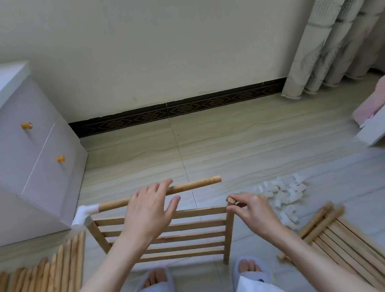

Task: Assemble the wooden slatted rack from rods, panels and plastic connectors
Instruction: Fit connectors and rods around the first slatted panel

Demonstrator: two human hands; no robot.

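Pale tiled floor [244, 146] noted, cream wall behind, dark patterned skirting along its foot. Slatted panel [166, 237] found standing upright on the floor just ahead of two slippered feet. White plastic connector [83, 215] seen fitted on the panel's left post top, with a wooden rod [190, 187] plugged into it and running rightward above the panel. Left hand [149, 212] observed with fingers [164, 186] extended and relaxed, resting over the rod's middle, not curled round it. Right hand [253, 208] observed pinching the top end of the panel's right post [230, 232] between thumb and forefinger. Rod's free end recorded up and left of the right fingers, apart from them. Heap of loose white connectors [285, 195] logged on the floor just right of the right hand. Bundle of spare rods [38, 282] logged below and left of the left hand. Further slatted panels and rods [339, 240] logged lower right. White drawer cabinet [23, 145] noted far left; curtain [336, 30] upper right.
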